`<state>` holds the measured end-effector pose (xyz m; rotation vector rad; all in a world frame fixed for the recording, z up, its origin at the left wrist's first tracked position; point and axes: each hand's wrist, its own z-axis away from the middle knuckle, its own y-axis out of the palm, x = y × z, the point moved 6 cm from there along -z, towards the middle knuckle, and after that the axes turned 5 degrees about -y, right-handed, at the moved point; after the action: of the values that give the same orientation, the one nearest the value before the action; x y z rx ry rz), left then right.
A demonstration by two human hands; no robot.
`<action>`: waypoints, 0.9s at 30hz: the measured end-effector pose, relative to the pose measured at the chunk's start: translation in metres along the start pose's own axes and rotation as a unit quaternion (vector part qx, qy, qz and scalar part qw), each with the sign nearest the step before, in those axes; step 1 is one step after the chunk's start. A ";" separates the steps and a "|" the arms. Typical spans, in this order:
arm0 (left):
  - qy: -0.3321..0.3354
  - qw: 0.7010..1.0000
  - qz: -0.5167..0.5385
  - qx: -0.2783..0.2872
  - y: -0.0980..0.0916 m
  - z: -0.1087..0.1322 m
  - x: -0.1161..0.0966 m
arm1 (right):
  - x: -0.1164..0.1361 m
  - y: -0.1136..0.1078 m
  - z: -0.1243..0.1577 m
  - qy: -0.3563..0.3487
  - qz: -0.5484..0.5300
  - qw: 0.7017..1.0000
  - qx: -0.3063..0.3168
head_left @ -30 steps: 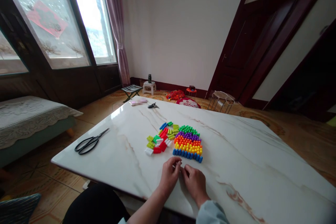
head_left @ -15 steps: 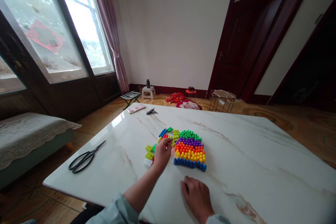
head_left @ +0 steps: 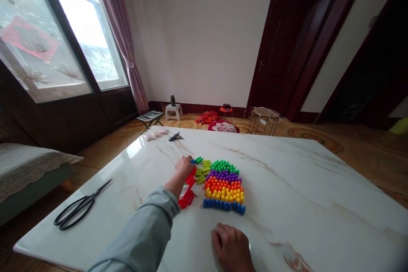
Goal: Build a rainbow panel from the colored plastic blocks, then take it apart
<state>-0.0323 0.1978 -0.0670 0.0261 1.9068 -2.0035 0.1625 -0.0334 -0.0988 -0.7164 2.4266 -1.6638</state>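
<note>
Risking scattered red pieces (head_left: 190,197) should its wrist drag, the left hand (head_left: 184,164) meets blue pieces (head_left: 193,161) toward the surface's (head_left: 302,187) far edge, grip unclear; the right hand (head_left: 232,244), nearer the near edge, hides its grip.

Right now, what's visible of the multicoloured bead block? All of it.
The multicoloured bead block sits on the marbled table, banded green, purple, orange, yellow and blue from far to near. Its rounded, glossy pieces look plastic. Neither the left hand nor the right hand touches it. Yellow-green pieces lie close by its left side; contact is unclear.
</note>
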 end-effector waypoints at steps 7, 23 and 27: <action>0.005 1.000 0.010 -0.015 0.004 -0.003 -0.001 | 0.001 0.000 0.000 0.001 0.000 1.000 0.002; -0.058 0.679 0.693 0.235 -0.011 0.115 0.002 | 0.002 -0.007 -0.003 0.037 -0.003 0.998 0.049; -0.122 0.614 0.709 0.323 0.033 0.191 0.009 | 0.001 -0.016 -0.005 0.042 -0.030 0.998 0.035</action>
<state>0.0146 0.0106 -0.0857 1.0237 0.3494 -1.1688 0.1651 -0.0348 -0.0820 -0.7302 2.4106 -1.8291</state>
